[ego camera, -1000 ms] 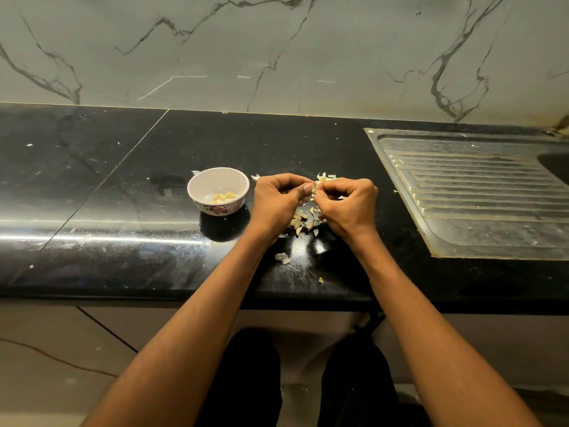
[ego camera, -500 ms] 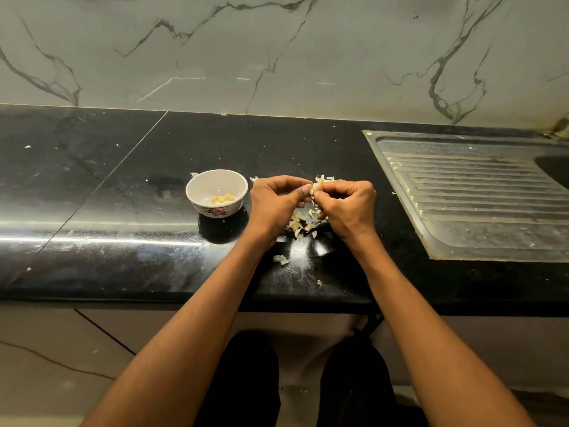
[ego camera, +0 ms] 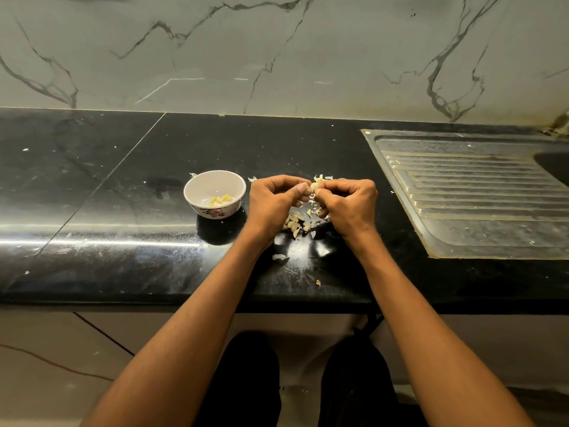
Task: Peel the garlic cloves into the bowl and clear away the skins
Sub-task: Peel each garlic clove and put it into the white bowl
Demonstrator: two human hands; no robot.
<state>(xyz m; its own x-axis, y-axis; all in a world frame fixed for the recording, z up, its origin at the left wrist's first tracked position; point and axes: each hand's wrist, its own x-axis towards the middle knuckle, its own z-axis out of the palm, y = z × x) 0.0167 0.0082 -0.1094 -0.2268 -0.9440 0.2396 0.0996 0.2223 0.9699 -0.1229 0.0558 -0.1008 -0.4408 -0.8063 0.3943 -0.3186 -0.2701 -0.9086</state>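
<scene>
Left hand [ego camera: 274,201] and right hand [ego camera: 351,204] – fingers curled, both pinching 1 garlic clove [ego camera: 314,188] above the loose skins [ego camera: 297,224] – work just right of the bowl [ego camera: 197,188] on the counter [ego camera: 123,211]

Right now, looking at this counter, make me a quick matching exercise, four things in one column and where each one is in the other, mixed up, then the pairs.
Things:
1. bowl
2. garlic clove
3. loose cloves and skins
4. drainboard

Places:
A. pinched between the left hand and right hand
B. set into the counter at the right
C. on the counter left of the hands
D. on the counter under the hands

Pairs: 1-C, 2-A, 3-D, 4-B
</scene>
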